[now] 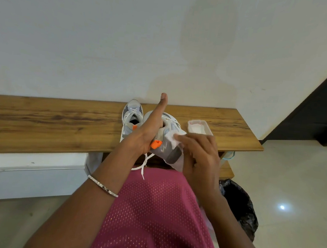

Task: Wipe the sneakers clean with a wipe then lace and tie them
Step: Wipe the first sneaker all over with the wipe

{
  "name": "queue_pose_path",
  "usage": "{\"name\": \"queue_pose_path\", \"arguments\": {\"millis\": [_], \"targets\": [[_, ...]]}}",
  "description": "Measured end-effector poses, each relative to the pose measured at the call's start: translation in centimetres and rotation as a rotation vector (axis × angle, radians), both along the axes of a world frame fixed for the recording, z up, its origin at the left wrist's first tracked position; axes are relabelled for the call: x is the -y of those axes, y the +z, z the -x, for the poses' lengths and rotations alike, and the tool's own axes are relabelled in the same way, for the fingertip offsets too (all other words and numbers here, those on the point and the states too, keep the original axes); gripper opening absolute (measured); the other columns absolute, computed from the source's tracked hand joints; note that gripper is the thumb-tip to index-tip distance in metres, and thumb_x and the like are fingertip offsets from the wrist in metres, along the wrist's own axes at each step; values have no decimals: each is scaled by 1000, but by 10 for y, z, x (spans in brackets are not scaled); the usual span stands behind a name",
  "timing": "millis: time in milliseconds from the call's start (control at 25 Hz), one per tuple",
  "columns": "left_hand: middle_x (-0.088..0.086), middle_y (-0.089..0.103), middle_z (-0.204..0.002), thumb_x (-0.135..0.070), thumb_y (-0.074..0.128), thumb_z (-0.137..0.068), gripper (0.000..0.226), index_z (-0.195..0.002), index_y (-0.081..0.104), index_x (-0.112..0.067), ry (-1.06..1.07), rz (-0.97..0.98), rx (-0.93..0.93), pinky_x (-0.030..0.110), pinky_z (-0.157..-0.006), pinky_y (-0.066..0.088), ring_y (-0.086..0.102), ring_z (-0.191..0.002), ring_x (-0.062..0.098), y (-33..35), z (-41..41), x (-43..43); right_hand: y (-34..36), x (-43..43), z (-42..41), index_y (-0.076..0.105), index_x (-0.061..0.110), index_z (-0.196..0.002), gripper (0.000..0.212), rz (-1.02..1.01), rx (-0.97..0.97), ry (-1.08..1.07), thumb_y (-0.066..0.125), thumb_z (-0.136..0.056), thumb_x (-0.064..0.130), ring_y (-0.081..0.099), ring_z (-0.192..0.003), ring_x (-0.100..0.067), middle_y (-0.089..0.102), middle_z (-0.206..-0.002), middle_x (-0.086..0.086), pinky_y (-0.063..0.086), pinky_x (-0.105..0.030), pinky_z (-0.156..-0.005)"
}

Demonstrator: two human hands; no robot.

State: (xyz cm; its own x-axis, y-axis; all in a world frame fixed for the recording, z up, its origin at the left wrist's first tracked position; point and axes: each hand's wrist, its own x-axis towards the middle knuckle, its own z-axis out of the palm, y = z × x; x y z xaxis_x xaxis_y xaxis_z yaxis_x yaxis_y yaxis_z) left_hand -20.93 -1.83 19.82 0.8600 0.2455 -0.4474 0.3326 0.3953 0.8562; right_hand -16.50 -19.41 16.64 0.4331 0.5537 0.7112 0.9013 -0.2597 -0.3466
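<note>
Head camera: A person standing at a wooden bench (40, 121) held the raised sneaker (171, 154) just off its front edge. The left hand (148, 131) was clamped on the shoe at the collar, thumb sticking straight up and fingers hidden in or behind the opening. The right hand (201, 153), fingers curled, pressed a folded white wipe (174, 139) against the shoe's grey side panel near the orange heel tab. A loose white lace (144, 165) dangled from the shoe over the person's pink top, untied. The second sneaker (132, 117) stood on the bench just behind the left hand, toe toward the wall, its laces slack.

The shoe looked light and easy to lift one-handed, with a soft upper likely to give under pressure and a firmer sole. A grip at the collar or with fingers inside would probably brace it best against the rubbing. The damp wipe appeared limp and apt to bunch, and the lace floppy.

An open wipes pack (200, 127) sat on the bench just beyond the right hand, with white sheets visible inside. A bin with a black liner (238, 205) stood on the floor to the person's right. Its contents could not be made out.
</note>
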Motion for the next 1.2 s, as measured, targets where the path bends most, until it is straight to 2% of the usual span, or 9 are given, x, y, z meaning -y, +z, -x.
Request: {"name": "queue_pose_path", "arguments": {"millis": [160,280,400,480,600,720,840,1000,1200], "targets": [[13,50,-105,-102,50,-48,100,-100,51,-17,19,31,25,45,-89,48,50,-96,33,-6,-4,-4,19,-7,-24,75,20,-102,22,3,-357,-61,68,-89,4,52,-92,9,63,-96,19,50,-26,-77],[14,46,-109,-101,54,-46,104,-105,47,-16,11,86,42,47,-93,44,46,-101,35,-5,-4,-9,9,-2,-7,74,16,-103,22,21,-204,-22,66,-89,1,53,-102,-7,67,-107,4,48,-24,-80],[15,46,-80,-102,53,-45,96,-81,48,-13,15,88,13,42,-79,45,50,-81,34,-3,-3,-11,-12,9,11,73,10,-107,27,-43,-52,-31,65,-87,-7,52,-107,-13,66,-113,-5,43,-20,-86],[10,46,-72,-102,52,-47,91,-70,43,-14,19,86,17,39,-72,46,50,-70,27,-4,-3,-11,-22,15,17,74,7,-105,31,-51,-4,-14,66,-84,-14,55,-106,-18,67,-112,-7,45,-22,-87],[11,45,-78,-102,52,-45,92,-74,45,-14,45,40,30,40,-79,42,46,-78,30,-5,-5,-14,-25,22,14,74,5,-99,26,13,66,64,66,-83,-14,58,-102,-22,68,-109,-7,49,-31,-83],[12,54,-80,-101,46,-52,96,-80,57,-10,51,-40,-9,39,-78,46,53,-79,29,-1,-5,-16,-13,18,-1,72,8,-97,27,8,34,64,67,-82,-14,55,-103,-19,66,-108,-5,48,-31,-81],[9,57,-70,-98,40,-63,93,-66,57,-7,52,-58,-16,35,-69,50,57,-64,23,-3,-3,-16,0,7,-15,71,12,-112,38,-30,-76,-1,61,-85,-13,55,-102,-17,66,-110,-2,49,-31,-75],[10,46,-70,-98,48,-58,80,-48,59,-20,127,16,18,42,-81,41,48,-68,28,-2,-3,-20,-1,3,-16,72,13,-116,42,-31,-72,-6,64,-84,-12,57,-108,-20,69,-113,-4,51,-31,-83],[16,59,-96,-102,47,-49,101,-100,60,-15,115,17,20,48,-91,50,58,-93,35,-3,-3,-28,-12,11,5,74,10,-114,32,-18,37,27,70,-85,-5,56,-108,-20,68,-114,-5,45,-22,-90]]}}
